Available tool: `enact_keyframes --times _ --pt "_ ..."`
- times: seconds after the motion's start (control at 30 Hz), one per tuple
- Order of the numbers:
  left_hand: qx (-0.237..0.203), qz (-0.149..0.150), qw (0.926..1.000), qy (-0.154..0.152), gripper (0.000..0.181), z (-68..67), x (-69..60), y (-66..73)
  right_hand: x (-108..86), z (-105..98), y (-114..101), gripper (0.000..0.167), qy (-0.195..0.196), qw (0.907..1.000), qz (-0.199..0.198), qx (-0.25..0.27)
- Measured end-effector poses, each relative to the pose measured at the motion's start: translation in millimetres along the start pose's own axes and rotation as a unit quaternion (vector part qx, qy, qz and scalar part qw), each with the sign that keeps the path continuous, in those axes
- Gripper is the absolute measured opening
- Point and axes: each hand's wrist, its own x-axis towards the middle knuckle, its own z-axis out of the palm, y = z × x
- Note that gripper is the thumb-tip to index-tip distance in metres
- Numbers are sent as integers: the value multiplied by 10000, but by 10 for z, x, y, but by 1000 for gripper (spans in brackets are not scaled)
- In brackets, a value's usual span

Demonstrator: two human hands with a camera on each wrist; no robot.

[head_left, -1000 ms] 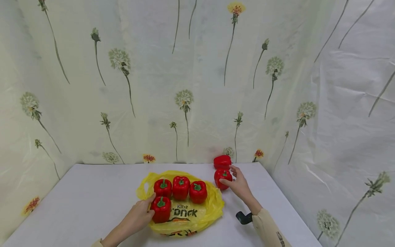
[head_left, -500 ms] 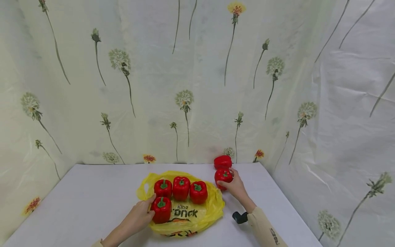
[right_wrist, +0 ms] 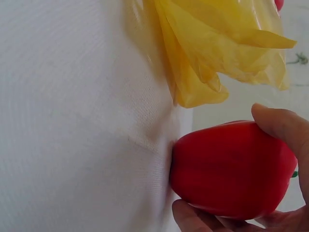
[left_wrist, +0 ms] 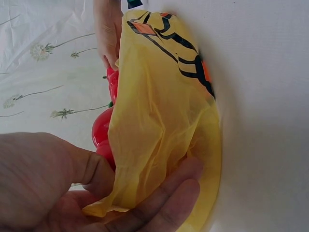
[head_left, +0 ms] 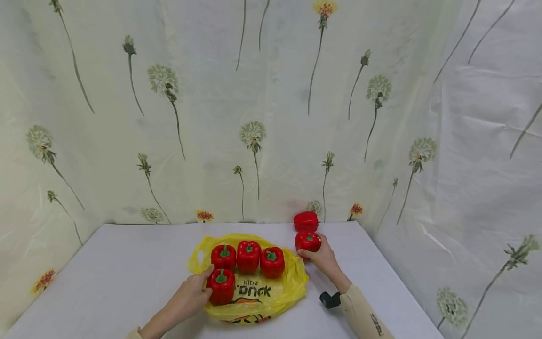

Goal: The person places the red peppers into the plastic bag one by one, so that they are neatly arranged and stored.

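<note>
My right hand [head_left: 323, 258] grips a red bell pepper [head_left: 307, 241] with a green stem, just right of the bag. In the right wrist view, thumb and fingers lie on opposite sides of this red pepper [right_wrist: 231, 169], and its base meets the white table. A thin yellow plastic bag [head_left: 275, 296] lies open with several red peppers [head_left: 248, 258] standing on it. At the bag's left edge, my left hand [head_left: 191, 293] touches the front-left pepper [head_left: 221, 288]. The left wrist view has this hand pinching the bag's yellow film [left_wrist: 149, 121] between thumb and fingers.
Another red pepper [head_left: 306, 221] lies on its side at the table's back edge, behind the gripped one. White table [head_left: 139, 263] surrounds the bag. A flower-print curtain [head_left: 203, 141] rises along the back and sides. A black device [head_left: 330, 300] sits at my right wrist.
My right hand has moved slightly left and its fingers have closed round the pepper, which stays in about the same spot. The left hand and the bag look unmoved.
</note>
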Motion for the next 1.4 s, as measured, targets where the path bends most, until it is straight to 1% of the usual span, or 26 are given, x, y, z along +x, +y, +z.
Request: enact_keyframes --times 0.2,0.47,0.7,0.83,1.07,1.4 --pt "14 26 10000 20 60 -9 3 3 -2 -15 12 97 24 10000 -15 8" --pt "-29 -87 10000 -23 61 -12 9 20 -40 -49 15 97 32 10000 28 -62" --pt "-23 -46 10000 -29 61 -16 6 24 -76 -93 15 96 53 9999 -2 -94" --pt "-40 -115 9999 -50 61 -19 3 31 -93 -113 17 95 41 9999 -12 -118" --pt "-58 -245 9996 -90 61 -20 7 35 -105 -128 20 99 39 9998 14 -172" --pt "-93 -154 9998 -29 60 -5 11 26 -88 -142 17 99 76 9999 45 -134"
